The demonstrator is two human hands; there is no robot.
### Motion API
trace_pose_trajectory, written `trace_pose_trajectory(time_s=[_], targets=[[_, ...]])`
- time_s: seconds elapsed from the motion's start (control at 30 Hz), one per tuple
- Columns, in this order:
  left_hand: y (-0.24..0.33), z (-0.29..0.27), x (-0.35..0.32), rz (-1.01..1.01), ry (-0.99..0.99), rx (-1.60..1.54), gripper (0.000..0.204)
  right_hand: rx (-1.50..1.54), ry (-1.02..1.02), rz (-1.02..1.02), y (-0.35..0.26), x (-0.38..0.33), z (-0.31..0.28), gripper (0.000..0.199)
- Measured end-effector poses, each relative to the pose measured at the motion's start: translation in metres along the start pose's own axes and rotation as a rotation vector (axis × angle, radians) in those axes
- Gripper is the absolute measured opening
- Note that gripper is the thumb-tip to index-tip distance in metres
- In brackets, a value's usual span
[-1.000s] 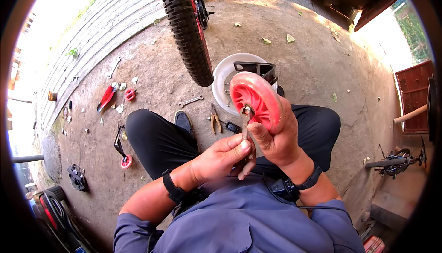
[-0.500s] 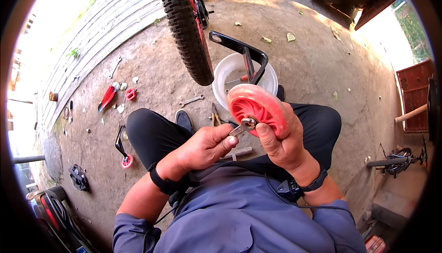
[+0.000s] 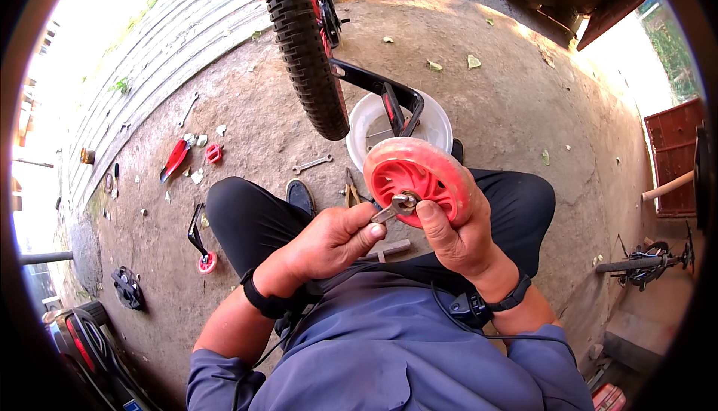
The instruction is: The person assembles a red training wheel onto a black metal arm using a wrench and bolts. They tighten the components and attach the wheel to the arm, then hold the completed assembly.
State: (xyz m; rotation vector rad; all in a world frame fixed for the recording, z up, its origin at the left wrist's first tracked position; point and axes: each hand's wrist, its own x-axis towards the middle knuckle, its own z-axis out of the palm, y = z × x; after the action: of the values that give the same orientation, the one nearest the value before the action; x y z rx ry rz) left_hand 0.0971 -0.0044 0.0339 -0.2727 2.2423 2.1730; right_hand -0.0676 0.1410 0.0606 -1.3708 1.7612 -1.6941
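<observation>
My left hand (image 3: 345, 240) pinches a steel wrench (image 3: 390, 210), whose head sits at the hub of a small red wheel (image 3: 426, 175). My right hand (image 3: 458, 235) is closed around the wheel's near right side, thumb beside the hub. From behind the wheel a black metal bracket (image 3: 380, 84) juts out over a white plastic tub (image 3: 361, 123); its join with the wheel is hidden. Between my legs lie pliers (image 3: 351, 185) and a hammer (image 3: 389, 249), the hammer partly covered.
A bicycle tyre (image 3: 301, 44) stands ahead, close to the bracket. On the ground at left are a wrench (image 3: 313, 164), a red pedal (image 3: 214, 154), a red-and-black part (image 3: 175, 159) and another bracket with a small wheel (image 3: 207, 263). A small bicycle (image 3: 649, 263) is at right.
The red wheel has tilted slightly, and the black bracket has swung left and down, closer to the tyre. Both hands keep their hold; the wrench stays at the hub.
</observation>
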Motion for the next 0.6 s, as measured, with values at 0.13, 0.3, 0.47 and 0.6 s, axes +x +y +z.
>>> trace_pose_trajectory(time_s=[0.13, 0.3, 0.47, 0.6], targets=[[0.001, 0.018, 0.000, -0.055, -0.039, -0.298, 0.028, 0.049, 0.026, 0.037, 0.001, -0.001, 0.003, 0.038], [-0.005, 0.023, 0.000, -0.054, -0.036, -0.289, 0.029, 0.011, 0.004, 0.067, 0.002, -0.002, -0.002, 0.041], [0.002, 0.032, 0.003, -0.078, -0.056, -0.373, 0.031, 0.266, 0.085, 0.124, -0.004, 0.002, 0.002, 0.042], [0.003, 0.033, 0.004, -0.102, -0.042, -0.321, 0.031, 0.074, 0.057, 0.106, -0.001, -0.002, -0.009, 0.042]])
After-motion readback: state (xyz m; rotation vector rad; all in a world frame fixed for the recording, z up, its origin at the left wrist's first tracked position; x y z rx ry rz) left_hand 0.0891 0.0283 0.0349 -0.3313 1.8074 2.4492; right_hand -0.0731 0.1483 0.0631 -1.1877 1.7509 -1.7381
